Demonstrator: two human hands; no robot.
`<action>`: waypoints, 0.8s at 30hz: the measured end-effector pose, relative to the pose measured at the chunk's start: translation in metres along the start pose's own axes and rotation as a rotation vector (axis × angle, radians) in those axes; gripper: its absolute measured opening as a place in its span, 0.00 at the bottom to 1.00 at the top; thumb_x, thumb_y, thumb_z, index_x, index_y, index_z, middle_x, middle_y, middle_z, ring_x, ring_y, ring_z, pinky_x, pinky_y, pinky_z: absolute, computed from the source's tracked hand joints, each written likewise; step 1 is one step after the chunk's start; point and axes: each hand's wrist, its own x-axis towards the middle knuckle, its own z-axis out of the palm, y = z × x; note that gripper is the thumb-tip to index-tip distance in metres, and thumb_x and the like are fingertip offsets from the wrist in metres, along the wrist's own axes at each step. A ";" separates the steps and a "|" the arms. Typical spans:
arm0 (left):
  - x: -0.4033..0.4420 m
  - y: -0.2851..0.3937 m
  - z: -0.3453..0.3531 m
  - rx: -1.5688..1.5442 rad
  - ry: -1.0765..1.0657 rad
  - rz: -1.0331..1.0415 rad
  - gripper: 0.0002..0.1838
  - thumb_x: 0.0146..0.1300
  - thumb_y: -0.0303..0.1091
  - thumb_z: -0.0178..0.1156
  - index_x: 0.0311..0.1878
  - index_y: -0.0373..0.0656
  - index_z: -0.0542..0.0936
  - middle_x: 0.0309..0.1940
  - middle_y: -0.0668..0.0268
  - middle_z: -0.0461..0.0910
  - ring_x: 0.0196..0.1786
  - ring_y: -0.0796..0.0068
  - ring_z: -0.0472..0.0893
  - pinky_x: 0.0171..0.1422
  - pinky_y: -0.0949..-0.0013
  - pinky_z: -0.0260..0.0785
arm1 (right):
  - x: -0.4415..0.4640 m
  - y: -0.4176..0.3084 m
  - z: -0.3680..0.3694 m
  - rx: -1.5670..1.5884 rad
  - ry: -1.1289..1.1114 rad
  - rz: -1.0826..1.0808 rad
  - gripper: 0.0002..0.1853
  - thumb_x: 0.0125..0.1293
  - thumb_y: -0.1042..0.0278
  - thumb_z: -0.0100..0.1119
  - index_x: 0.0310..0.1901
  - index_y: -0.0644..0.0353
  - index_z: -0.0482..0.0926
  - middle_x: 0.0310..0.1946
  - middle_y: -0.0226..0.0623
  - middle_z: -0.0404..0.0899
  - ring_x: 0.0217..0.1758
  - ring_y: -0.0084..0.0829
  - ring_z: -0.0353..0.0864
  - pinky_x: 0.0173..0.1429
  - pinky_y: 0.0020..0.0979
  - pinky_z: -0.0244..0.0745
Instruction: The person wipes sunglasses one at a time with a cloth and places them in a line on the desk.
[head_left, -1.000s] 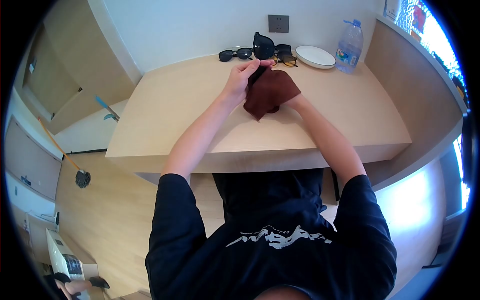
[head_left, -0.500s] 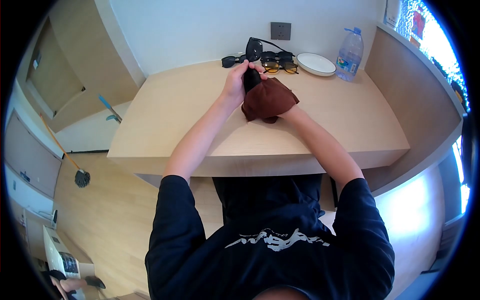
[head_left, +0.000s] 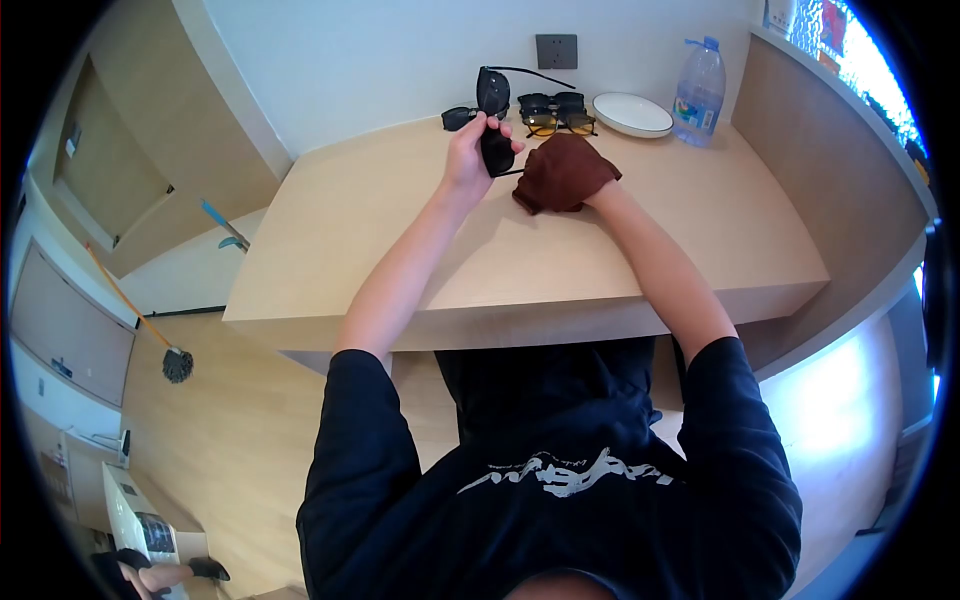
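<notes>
My left hand point(head_left: 466, 158) is closed around the middle of a pair of black sunglasses point(head_left: 495, 153), raised above the desk and turned on end. One dark lens stands above my fingers, the other shows below them. A temple arm stretches from the upper lens to the right; the lower arm runs into a dark brown cloth point(head_left: 565, 172). That cloth covers most of my right hand point(head_left: 603, 194), which is closed in it around the lower arm's end; the fingers are hidden. Behind lie yellow-lensed glasses point(head_left: 560, 125), black sunglasses point(head_left: 538, 103) and another dark pair point(head_left: 459, 118).
A white plate point(head_left: 633, 114) and a clear plastic bottle point(head_left: 699, 95) stand at the desk's back right, beside a curved wooden partition point(head_left: 835, 150). A wall socket point(head_left: 556, 51) is above the desk point(head_left: 340, 230). At left are a mop point(head_left: 177, 364) and a person's leg point(head_left: 165, 576).
My right hand with the cloth has moved right, away from the lenses, along the temple arm. The lower lens is now uncovered. My left hand keeps its hold on the sunglasses.
</notes>
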 end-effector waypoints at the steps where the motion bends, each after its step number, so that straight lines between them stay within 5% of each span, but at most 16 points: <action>1: -0.001 0.001 0.000 0.001 0.001 -0.003 0.14 0.75 0.43 0.41 0.34 0.48 0.69 0.33 0.67 0.73 0.36 0.65 0.76 0.57 0.56 0.67 | -0.005 -0.001 -0.013 0.059 -0.078 0.066 0.19 0.58 0.51 0.52 0.25 0.58 0.83 0.25 0.43 0.82 0.33 0.43 0.82 0.41 0.41 0.76; 14: -0.009 0.000 0.016 0.123 -0.150 0.029 0.15 0.74 0.38 0.42 0.34 0.40 0.70 0.33 0.61 0.74 0.33 0.62 0.77 0.46 0.56 0.72 | -0.009 0.023 0.001 0.212 -0.101 0.256 0.25 0.57 0.49 0.53 0.42 0.66 0.80 0.41 0.51 0.82 0.48 0.46 0.81 0.54 0.40 0.74; 24: -0.013 0.000 0.023 0.234 -0.147 0.052 0.14 0.73 0.38 0.45 0.33 0.40 0.70 0.31 0.60 0.76 0.33 0.60 0.80 0.43 0.59 0.74 | -0.010 0.034 0.005 0.313 -0.087 0.374 0.22 0.59 0.55 0.51 0.41 0.71 0.77 0.40 0.55 0.81 0.48 0.49 0.81 0.52 0.41 0.75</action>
